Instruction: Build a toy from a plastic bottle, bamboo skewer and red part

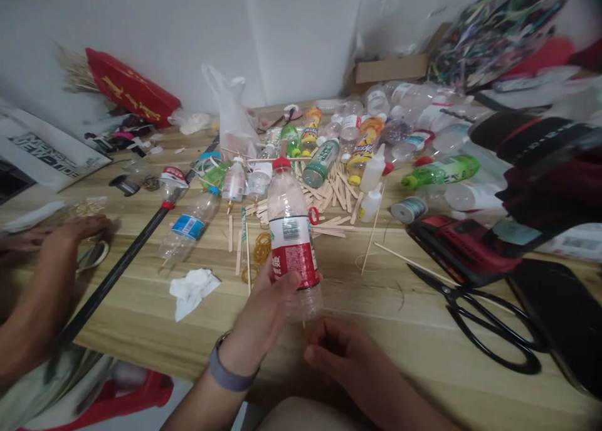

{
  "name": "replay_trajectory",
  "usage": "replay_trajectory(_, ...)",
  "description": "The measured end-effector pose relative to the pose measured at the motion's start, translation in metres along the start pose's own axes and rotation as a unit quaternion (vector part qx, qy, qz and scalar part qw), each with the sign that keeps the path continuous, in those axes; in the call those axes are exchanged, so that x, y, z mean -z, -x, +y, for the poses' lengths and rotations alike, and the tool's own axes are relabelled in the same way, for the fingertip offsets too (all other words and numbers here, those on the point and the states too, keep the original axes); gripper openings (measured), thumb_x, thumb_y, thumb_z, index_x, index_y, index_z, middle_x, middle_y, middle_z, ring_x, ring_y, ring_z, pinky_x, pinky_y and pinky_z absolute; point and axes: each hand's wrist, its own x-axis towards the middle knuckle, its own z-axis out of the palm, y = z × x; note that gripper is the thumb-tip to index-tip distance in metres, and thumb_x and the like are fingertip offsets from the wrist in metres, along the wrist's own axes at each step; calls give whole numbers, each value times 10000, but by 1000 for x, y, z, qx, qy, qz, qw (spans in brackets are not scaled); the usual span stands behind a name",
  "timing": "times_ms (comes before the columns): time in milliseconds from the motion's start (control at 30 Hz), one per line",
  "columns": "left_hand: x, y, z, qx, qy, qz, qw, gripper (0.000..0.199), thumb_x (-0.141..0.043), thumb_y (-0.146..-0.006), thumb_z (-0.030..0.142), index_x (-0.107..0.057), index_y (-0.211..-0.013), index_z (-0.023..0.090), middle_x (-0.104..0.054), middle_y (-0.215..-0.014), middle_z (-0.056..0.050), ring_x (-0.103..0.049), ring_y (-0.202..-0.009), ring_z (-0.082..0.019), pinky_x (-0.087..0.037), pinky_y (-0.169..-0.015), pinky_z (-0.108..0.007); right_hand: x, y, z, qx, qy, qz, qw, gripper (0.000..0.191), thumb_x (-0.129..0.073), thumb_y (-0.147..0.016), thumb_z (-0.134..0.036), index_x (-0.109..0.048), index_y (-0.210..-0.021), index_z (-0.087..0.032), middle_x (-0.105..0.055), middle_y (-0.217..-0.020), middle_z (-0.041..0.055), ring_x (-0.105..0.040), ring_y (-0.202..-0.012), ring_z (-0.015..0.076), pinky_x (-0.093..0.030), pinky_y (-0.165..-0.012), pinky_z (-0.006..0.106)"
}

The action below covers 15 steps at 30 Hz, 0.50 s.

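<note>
My left hand (270, 312) is wrapped round the lower part of a clear plastic bottle (288, 199) with a red and white label and a red cap. Flat wooden sticks lie across the cap. A thin, light-coloured tip sticks out from the bottle's base. Just below and right of that tip is my right hand (336, 349), its fingers curled inward; whether anything is between them is hidden. Left of the bottle, yellow rubber bands (262, 248) lie on the wooden table (155, 340).
Behind are loose wooden sticks (329, 192) and several bottles. On the right lie black scissors (493, 330), a red and black power tool (463, 246) and a phone. On the left are a black bar (126, 268), crumpled tissue (194, 290) and another person's arms (47, 287).
</note>
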Motion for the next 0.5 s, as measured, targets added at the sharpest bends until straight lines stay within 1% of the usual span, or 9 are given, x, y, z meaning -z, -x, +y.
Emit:
replay_trajectory(100, 0, 1, 0, 9, 19, 4, 1000, 506, -864, -632, 425, -644, -1031, 203, -748, -956, -32, -718, -835, -224, -515, -799, -325, -1, 0, 1, 5, -1, 6, 1000, 335, -708, -729, -481, -493, -695, -226, -448, -621, -58, -380, -581, 124, -303, -543, 258)
replay_trajectory(167, -1, 1, 0, 4, 17, 6, 1000, 516, -866, -628, 429, -643, -1032, 199, -749, -944, -31, -719, -837, -231, -519, -799, -331, -2, 0, 2, 3, -4, 7, 1000, 322, -701, -716, -472, -488, -725, -231, -443, -643, -59, -386, -586, 125, -316, -548, 258)
replay_trajectory(300, 0, 1, -3, 1, 5, 3, 1000, 510, -856, -645, 435, -645, -1043, 196, -747, -924, -37, -724, -858, -255, -523, -821, -356, -3, 2, 4, -10, -2, -19, 1000, 276, -620, -773, -459, -464, -729, -236, -432, -617, -65, -398, -537, 118, -333, -529, 255)
replay_trajectory(367, 0, 1, -4, 6, 3, 0, 1000, 506, -855, -645, 445, -654, -1039, 199, -749, -911, -39, -727, -855, -262, -525, -806, -354, -4, 3, 4, -13, 9, -30, 999, 249, -602, -781, -434, -463, -723, -235, -441, -602, -64, -414, -526, 119, -329, -527, 255)
replay_trajectory(500, 2, 1, -1, 21, 8, 3, 1000, 495, -881, -615, 441, -676, -996, 199, -759, -907, -35, -724, -820, -238, -526, -792, -326, 1, 6, -1, -14, 38, -53, 998, 173, -568, -798, -354, -511, -697, -225, -494, -595, -43, -445, -542, 130, -325, -544, 259)
